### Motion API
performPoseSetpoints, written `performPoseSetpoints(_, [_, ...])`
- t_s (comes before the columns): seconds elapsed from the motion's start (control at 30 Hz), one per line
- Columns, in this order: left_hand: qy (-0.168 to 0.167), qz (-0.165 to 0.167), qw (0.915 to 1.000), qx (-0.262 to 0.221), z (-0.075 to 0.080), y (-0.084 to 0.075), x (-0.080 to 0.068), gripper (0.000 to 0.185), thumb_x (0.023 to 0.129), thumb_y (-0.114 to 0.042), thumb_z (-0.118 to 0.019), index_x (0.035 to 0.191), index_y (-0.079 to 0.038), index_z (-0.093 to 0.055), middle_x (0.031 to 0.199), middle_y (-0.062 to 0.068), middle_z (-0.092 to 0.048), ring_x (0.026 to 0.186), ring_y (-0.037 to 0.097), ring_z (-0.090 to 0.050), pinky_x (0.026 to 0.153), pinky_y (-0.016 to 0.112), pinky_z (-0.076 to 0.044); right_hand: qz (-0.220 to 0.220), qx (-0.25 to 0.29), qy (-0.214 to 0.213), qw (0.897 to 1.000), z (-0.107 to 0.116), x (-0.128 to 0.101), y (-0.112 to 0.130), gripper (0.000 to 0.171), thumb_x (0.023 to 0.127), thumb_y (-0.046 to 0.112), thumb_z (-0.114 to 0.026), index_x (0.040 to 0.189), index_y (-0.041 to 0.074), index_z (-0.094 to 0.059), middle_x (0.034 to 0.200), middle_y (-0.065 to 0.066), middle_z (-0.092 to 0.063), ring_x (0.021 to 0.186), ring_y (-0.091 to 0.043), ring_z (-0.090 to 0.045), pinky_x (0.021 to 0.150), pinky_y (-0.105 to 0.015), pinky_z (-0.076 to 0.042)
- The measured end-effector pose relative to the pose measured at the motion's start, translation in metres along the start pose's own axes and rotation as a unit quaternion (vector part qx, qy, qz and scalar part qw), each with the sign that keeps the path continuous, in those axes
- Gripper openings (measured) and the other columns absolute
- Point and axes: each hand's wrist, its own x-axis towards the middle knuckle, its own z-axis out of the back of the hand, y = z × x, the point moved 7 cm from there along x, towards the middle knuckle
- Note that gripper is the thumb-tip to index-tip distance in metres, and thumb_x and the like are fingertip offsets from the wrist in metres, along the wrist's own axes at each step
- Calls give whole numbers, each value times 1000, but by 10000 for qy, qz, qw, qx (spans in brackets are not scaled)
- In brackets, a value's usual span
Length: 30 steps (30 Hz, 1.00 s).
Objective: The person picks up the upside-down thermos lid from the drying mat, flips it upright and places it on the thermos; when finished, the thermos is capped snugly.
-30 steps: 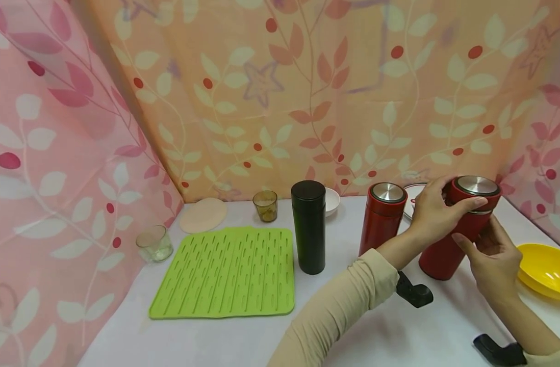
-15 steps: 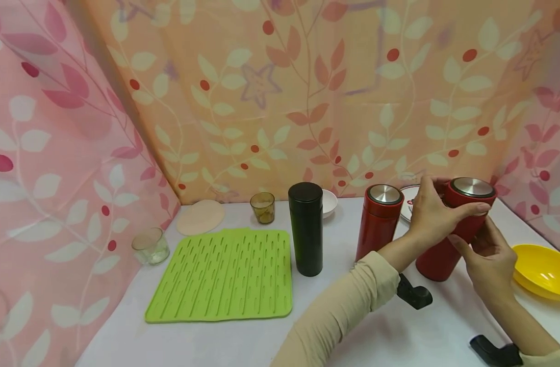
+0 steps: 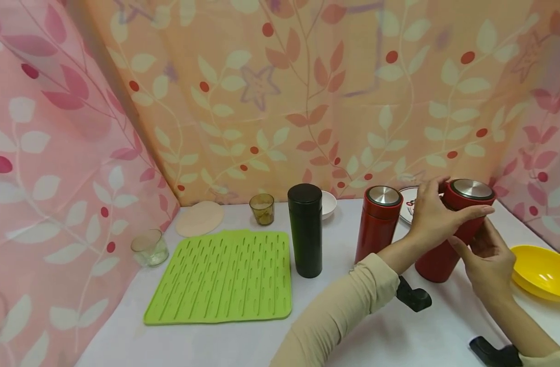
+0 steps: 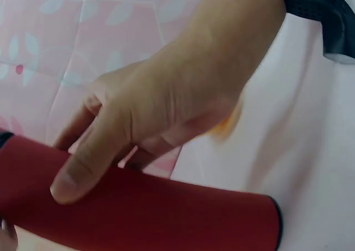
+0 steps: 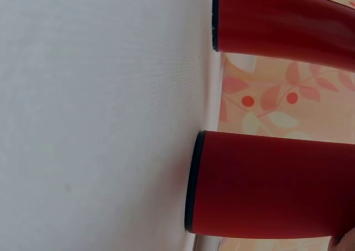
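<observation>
A red flask [image 3: 438,262] with a steel-topped cap [image 3: 472,189] leans on the white table [image 3: 390,331] at the right. My left hand [image 3: 433,216] grips the cap from the left side, fingers curled around it. My right hand [image 3: 488,260] holds the flask's body from the right; in the left wrist view its thumb [image 4: 83,167] lies across the red body [image 4: 166,212]. In the right wrist view the held flask [image 5: 272,184] has its base on the table. A second red flask [image 3: 378,224] stands upright just left of it [image 5: 283,23].
A black flask [image 3: 306,229] stands mid-table beside a green ribbed mat [image 3: 222,278]. A yellow bowl [image 3: 543,270] lies at the far right. Along the back are an amber glass [image 3: 262,208], a white bowl [image 3: 329,203], a beige disc [image 3: 200,218] and a plate [image 3: 407,201]. A clear glass [image 3: 148,248] sits far left.
The silver band that showed under the cap a second ago is no longer visible. Both hands keep their hold and the flask has barely shifted.
</observation>
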Motion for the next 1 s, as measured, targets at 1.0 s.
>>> performPoseSetpoints(1.0, [249,-93,9996,-135,-2,4,-3,55,76,-33,-75,121,-20,-47,103,-13,-60,89,-10,-52,72,3,-39,-84,48,-5,10000,0,0,0,70,78,-12,-62,138,19,-42,129,0,-56,105,0,-57,81,-4,-43])
